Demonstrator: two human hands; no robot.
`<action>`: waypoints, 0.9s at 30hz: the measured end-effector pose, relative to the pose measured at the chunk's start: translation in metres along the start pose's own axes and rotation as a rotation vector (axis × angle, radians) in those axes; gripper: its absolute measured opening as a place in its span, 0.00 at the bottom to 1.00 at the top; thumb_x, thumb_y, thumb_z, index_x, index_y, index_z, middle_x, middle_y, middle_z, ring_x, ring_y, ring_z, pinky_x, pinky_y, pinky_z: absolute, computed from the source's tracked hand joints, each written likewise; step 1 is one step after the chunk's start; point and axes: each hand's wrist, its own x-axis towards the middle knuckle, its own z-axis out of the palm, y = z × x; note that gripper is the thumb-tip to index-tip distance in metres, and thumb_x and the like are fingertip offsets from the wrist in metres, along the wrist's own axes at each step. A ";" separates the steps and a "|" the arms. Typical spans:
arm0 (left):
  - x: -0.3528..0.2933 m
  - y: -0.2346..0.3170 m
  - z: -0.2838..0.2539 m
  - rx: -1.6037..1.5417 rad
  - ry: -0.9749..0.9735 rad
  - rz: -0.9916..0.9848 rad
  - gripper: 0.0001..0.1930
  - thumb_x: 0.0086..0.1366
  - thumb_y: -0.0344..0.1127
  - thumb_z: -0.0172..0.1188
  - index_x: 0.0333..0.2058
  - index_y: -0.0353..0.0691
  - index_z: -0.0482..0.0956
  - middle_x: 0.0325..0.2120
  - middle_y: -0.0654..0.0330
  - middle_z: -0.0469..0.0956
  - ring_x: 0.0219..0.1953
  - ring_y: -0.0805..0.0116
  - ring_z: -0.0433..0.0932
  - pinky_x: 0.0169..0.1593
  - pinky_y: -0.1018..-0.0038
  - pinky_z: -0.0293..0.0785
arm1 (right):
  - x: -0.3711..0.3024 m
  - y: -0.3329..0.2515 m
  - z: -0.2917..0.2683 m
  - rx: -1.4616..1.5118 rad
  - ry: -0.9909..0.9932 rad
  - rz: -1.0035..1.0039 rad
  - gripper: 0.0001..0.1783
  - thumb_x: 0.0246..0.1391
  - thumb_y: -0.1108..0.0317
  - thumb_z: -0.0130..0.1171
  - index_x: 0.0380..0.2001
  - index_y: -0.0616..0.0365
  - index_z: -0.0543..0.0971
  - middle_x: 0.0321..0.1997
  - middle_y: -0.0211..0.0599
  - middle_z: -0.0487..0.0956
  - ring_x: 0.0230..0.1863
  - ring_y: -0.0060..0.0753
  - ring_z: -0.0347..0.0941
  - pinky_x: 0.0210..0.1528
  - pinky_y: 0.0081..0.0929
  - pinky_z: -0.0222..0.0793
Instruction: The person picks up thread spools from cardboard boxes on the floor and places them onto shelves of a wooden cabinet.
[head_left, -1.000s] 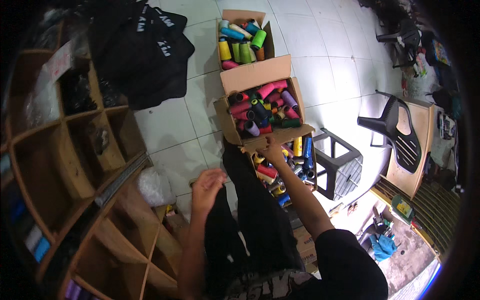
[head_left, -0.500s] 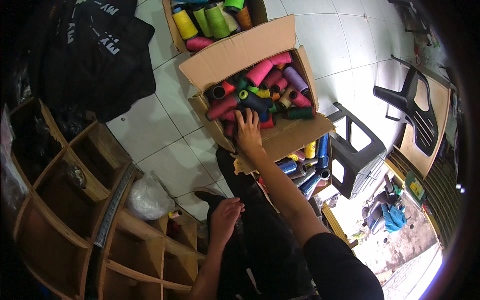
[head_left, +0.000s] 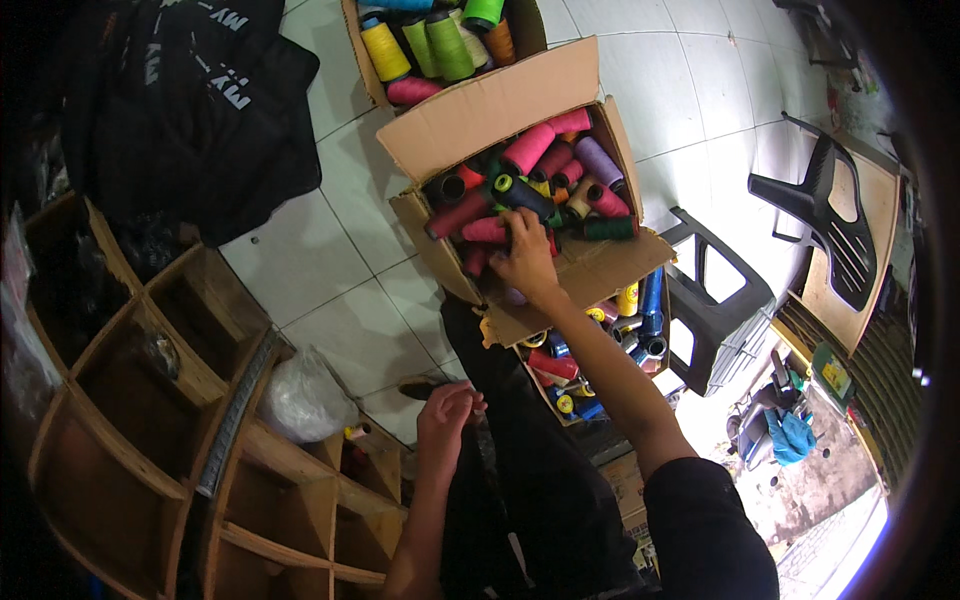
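My right hand [head_left: 527, 252] reaches into an open cardboard box [head_left: 485, 105] filled with thread spools. Its fingers are closed around the end of a pink thread spool [head_left: 483, 231], partly hidden under them. Just beyond the fingers lie a navy spool [head_left: 523, 198] with a yellow-green end and a dark red spool [head_left: 459, 217]. A purple spool [head_left: 598, 160] and a dark green spool [head_left: 610, 229] lie farther right in the box. Over my lap, my left hand [head_left: 445, 420] is loosely closed, its fingers curled, with nothing visible in it.
Another box of spools [head_left: 445, 45] stands beyond. A lower box with blue and red spools [head_left: 560, 365] sits nearer me. Wooden compartments [head_left: 255, 455] holding a clear plastic bag [head_left: 308, 395] are at left. Black plastic furniture [head_left: 725, 295] stands right; black cloth [head_left: 200, 120] lies far left.
My right hand's fingers have drawn together around the pink spool, which shows more now. The view has shifted slightly, revealing more of the lower box. My left hand stays over my lap.
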 end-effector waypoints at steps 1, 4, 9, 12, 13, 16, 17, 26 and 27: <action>0.003 0.000 0.002 -0.031 0.004 -0.032 0.14 0.64 0.34 0.55 0.46 0.35 0.71 0.36 0.55 0.77 0.37 0.66 0.78 0.39 0.74 0.74 | -0.005 0.000 -0.008 0.090 0.024 0.027 0.35 0.31 0.71 0.64 0.48 0.50 0.65 0.49 0.44 0.66 0.48 0.51 0.65 0.52 0.40 0.64; 0.020 -0.006 0.008 -0.194 -0.003 -0.126 0.16 0.64 0.36 0.55 0.48 0.37 0.70 0.39 0.56 0.76 0.40 0.67 0.76 0.42 0.72 0.72 | -0.029 -0.008 -0.044 0.192 0.097 0.102 0.32 0.33 0.72 0.62 0.46 0.53 0.63 0.44 0.42 0.69 0.45 0.47 0.68 0.49 0.35 0.66; 0.077 -0.028 0.035 -0.478 -0.157 -0.144 0.26 0.63 0.42 0.57 0.56 0.40 0.62 0.50 0.58 0.70 0.53 0.66 0.68 0.53 0.65 0.65 | -0.063 -0.047 -0.116 0.857 -0.147 0.667 0.32 0.37 0.74 0.62 0.48 0.52 0.61 0.42 0.40 0.71 0.44 0.36 0.71 0.45 0.35 0.70; 0.107 -0.042 0.047 -0.572 -0.424 0.076 0.40 0.56 0.46 0.65 0.62 0.43 0.54 0.56 0.59 0.63 0.59 0.65 0.61 0.60 0.64 0.57 | -0.082 -0.056 -0.127 1.300 -0.173 0.862 0.32 0.39 0.76 0.61 0.48 0.51 0.61 0.41 0.39 0.71 0.41 0.33 0.72 0.42 0.33 0.71; 0.109 -0.033 0.055 -0.554 -0.457 0.104 0.43 0.53 0.47 0.67 0.62 0.44 0.53 0.56 0.58 0.64 0.59 0.64 0.62 0.61 0.64 0.57 | -0.089 -0.059 -0.132 1.421 -0.170 0.935 0.32 0.39 0.77 0.61 0.48 0.50 0.61 0.40 0.39 0.71 0.41 0.33 0.72 0.42 0.32 0.71; 0.101 -0.008 0.072 -0.578 -0.482 0.113 0.50 0.44 0.45 0.74 0.62 0.45 0.52 0.54 0.55 0.66 0.55 0.61 0.67 0.60 0.62 0.62 | -0.113 -0.055 -0.125 1.470 -0.309 1.046 0.36 0.39 0.78 0.61 0.53 0.49 0.59 0.43 0.38 0.70 0.43 0.31 0.71 0.43 0.31 0.70; 0.099 -0.002 0.075 -0.554 -0.474 0.135 0.49 0.43 0.44 0.74 0.62 0.44 0.54 0.53 0.55 0.68 0.53 0.61 0.69 0.58 0.63 0.65 | -0.119 -0.059 -0.124 1.458 -0.345 1.082 0.39 0.39 0.78 0.62 0.56 0.48 0.58 0.44 0.37 0.70 0.44 0.31 0.70 0.45 0.32 0.70; 0.106 0.005 0.040 -0.155 -0.366 0.215 0.37 0.44 0.36 0.72 0.54 0.38 0.67 0.40 0.60 0.74 0.44 0.69 0.74 0.52 0.71 0.69 | -0.112 -0.046 -0.126 0.329 -0.930 0.400 0.42 0.36 0.63 0.67 0.57 0.58 0.62 0.51 0.47 0.74 0.52 0.39 0.71 0.52 0.33 0.67; 0.107 0.006 0.033 -0.216 -0.337 0.204 0.37 0.45 0.36 0.72 0.54 0.38 0.66 0.40 0.59 0.74 0.44 0.68 0.74 0.51 0.70 0.70 | -0.097 -0.044 -0.124 0.227 -0.865 0.364 0.42 0.35 0.63 0.67 0.56 0.57 0.63 0.47 0.48 0.75 0.50 0.43 0.72 0.52 0.34 0.67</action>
